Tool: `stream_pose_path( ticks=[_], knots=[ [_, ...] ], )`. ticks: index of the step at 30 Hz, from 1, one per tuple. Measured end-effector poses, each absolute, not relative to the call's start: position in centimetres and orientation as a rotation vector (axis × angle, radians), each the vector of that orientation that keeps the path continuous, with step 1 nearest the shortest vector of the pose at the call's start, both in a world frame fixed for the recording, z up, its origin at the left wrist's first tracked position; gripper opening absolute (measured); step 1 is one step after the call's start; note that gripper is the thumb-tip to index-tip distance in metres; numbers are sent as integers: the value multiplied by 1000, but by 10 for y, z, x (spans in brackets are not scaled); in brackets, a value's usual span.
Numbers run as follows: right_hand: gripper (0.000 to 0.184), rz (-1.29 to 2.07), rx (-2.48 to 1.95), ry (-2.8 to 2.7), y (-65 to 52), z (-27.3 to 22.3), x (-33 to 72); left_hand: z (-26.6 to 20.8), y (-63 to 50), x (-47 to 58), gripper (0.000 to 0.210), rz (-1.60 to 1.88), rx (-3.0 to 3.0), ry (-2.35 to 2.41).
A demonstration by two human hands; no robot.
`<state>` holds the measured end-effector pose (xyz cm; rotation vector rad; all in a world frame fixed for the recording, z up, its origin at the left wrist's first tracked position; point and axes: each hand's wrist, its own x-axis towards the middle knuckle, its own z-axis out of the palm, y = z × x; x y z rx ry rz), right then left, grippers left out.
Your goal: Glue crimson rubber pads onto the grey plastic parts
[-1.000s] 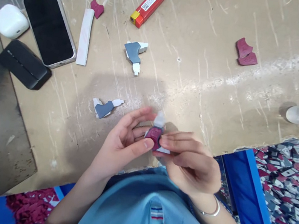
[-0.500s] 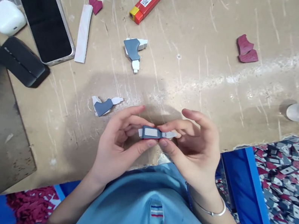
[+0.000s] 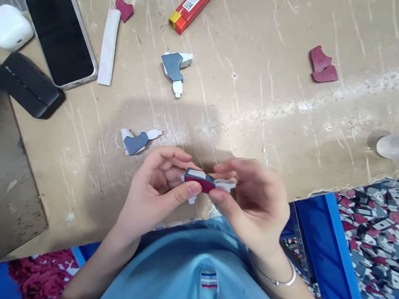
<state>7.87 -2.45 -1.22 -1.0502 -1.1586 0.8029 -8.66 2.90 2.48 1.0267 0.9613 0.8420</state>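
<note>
Pinched between thumb and fingers of the left hand (image 3: 152, 192) and, near its white end, of the right hand (image 3: 260, 208), both nearly closed: a small tricolour piece (image 3: 198, 183) in maroon, grey and white, well below the red lighter (image 3: 194, 3) and slightly to its right. Just below the lighter: an upper grey-and-white piece (image 3: 173, 66). Farther below, to its left: a lower grey-and-white piece (image 3: 135, 144). Left of the lighter, outward: a single maroon part (image 3: 124, 8), a white strip (image 3: 108, 47), a phone (image 3: 61, 34).
</note>
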Motion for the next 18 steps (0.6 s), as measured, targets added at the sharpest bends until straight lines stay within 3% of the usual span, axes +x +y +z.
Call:
stream_pose_path(
  ticks=[6,11,16,18],
  knots=[
    [28,582,-1072,-1480,-22,-10,87,21,28,-91,28,779,1068,913],
    [22,554,-1114,-1373,-25,-11,83,13,24,-92,66,892,1545,890],
    [23,550,-1073,-1386,-25,-14,84,12,25,-90,32,990,1913,823],
    [26,570,-1047,-1386,-24,-15,84,14,25,-90,29,1016,1878,827]
  ],
)
